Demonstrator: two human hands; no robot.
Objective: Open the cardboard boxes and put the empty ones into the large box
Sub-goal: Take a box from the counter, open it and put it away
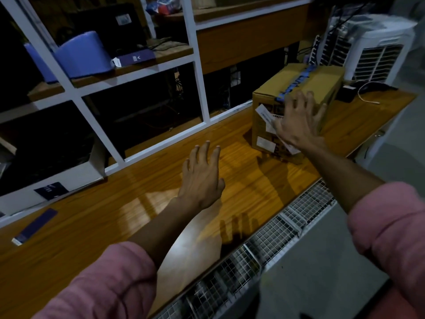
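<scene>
A cardboard box (296,100) sits at the far right of the wooden desk (115,217), its top seam sealed with a strip of blue printed tape (296,82) and paper labels (266,116) stuck on the near face. The flaps lie flat and closed — nothing about it looks opened yet.

The right hand (299,125) is laid against the box's near upper edge, fingers (307,100) spread and fairly straight over the corner; whether they press on the cardboard or sit just off it is hard to tell, but they are not curled round anything. The left hand (202,178) hovers over bare desk to the left of the box, well apart from it, fingers straight and splayed, holding nothing. Both forearms come out of pink sleeves (110,279).

Judging by this, the task is at its very start: the box is being reached for, the tape is uncut, and no large box shows in view — so opening, emptying and stowing all remain.

Behind the desk stands a white-framed shelf (195,56) with a blue container (82,54); a white cooler (377,49) stands at the far right.
</scene>
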